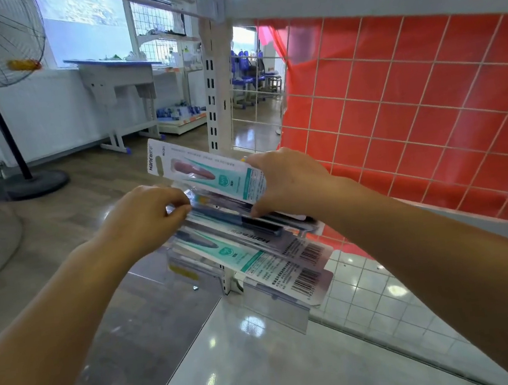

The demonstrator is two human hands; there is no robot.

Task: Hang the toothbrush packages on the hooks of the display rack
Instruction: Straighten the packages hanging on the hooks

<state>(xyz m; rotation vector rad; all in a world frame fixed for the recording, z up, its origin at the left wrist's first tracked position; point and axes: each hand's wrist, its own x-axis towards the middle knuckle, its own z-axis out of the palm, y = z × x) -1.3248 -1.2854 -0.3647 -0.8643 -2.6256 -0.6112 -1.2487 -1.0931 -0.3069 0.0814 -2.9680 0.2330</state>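
Fingers of the left hand [147, 214] pinch the near edge of a toothbrush package stack [252, 243] at frame centre, while the right hand [289, 182] grips one pink-brush package [205, 169] just above, beside the wire rack [395, 106].

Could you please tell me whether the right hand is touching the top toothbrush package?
Touching: the head view shows the right hand pinching the top toothbrush package.
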